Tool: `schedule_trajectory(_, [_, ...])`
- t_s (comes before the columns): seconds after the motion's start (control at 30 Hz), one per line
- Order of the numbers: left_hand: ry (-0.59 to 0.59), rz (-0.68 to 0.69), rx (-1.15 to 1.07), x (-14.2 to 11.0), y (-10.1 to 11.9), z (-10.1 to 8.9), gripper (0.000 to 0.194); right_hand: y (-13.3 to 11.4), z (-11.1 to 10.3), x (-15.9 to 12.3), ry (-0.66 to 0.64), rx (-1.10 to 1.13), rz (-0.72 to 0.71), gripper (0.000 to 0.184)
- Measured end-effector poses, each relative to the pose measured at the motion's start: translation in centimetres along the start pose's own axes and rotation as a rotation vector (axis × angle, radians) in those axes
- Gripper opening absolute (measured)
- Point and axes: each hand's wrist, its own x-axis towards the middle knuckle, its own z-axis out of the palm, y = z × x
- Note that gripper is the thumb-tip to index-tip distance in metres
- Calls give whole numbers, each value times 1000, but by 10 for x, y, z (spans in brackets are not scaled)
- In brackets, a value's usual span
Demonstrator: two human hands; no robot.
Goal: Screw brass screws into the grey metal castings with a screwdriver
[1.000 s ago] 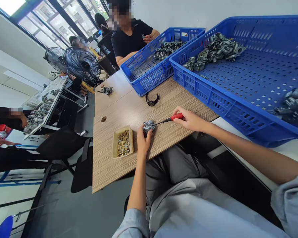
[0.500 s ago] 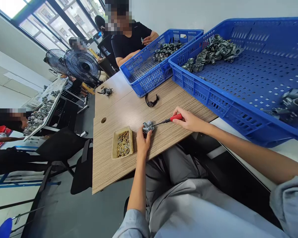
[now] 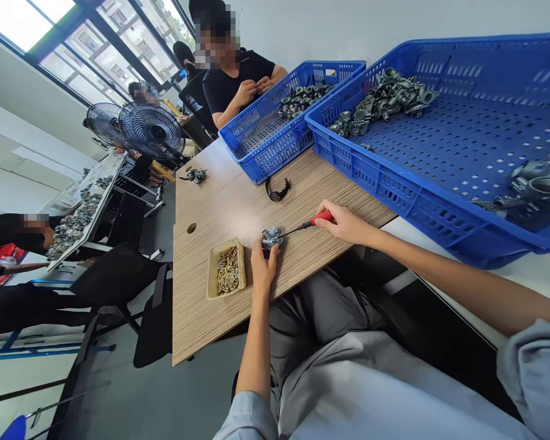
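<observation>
left hand (image 3: 263,267) grips a metal part (image 3: 272,234) mid-frame, right hand (image 3: 342,224) holds a screwdriver (image 3: 319,217) at it, so this 1's unfinished imo

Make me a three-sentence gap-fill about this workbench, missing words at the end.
1. The right hand grips a screwdriver with a ____ handle.
2. The tray of small pieces sits to the ____ of the left hand, which holds a metal part.
3. Both large plastic crates are coloured ____.

Missing words: red; left; blue.
</observation>
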Motion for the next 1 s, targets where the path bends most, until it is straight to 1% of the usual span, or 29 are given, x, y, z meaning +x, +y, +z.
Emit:
schedule_trajectory(0.07, [-3, 2, 4, 0, 1, -1, 56, 1, 2, 0, 50, -60, 37, 32])
schedule_trajectory(0.13, [-3, 1, 11, 0, 2, -2, 57, -1, 2, 0, 47, -82, 56, 37])
schedule_trajectory(0.27, [4, -9, 26, -1, 2, -3, 57, -7, -3, -2, -63, 23, -16, 24])
schedule_trajectory(0.37, [15, -8, 40, -2, -1, -3, 56, -10, -5, -4, -102, 41, -41, 21])
schedule_trajectory(0.43, [23, -17, 49, -2, -3, -4, 59, -11, -4, -4, -75, -2, 10, 15])
schedule_trajectory(0.47, [27, -25, 54, -2, -4, -4, 60, -13, -3, -5, -56, -34, 47, 16])
schedule_trajectory(0.57, [39, -47, 60, -1, -6, -5, 60, -17, -2, -5, -23, -161, 128, 24])
schedule_trajectory(0.67, [37, -67, 51, 0, -5, -6, 60, -18, -3, -5, -6, -254, 142, 27])
schedule_trajectory(0.77, [28, -75, 18, 3, -2, -6, 59, -10, -2, -4, 92, -287, 159, 30])
schedule_trajectory(0.87, [17, -77, -20, 9, 0, -6, 59, 4, 9, -3, 210, -335, 175, 30])
schedule_trajectory(0.93, [0, -76, -39, 15, -2, -7, 60, 13, 21, 0, 251, -416, 188, 27])
schedule_trajectory(1.0, [-48, -80, -63, 22, -6, -7, 61, 18, 32, 4, 266, -501, 194, 28])
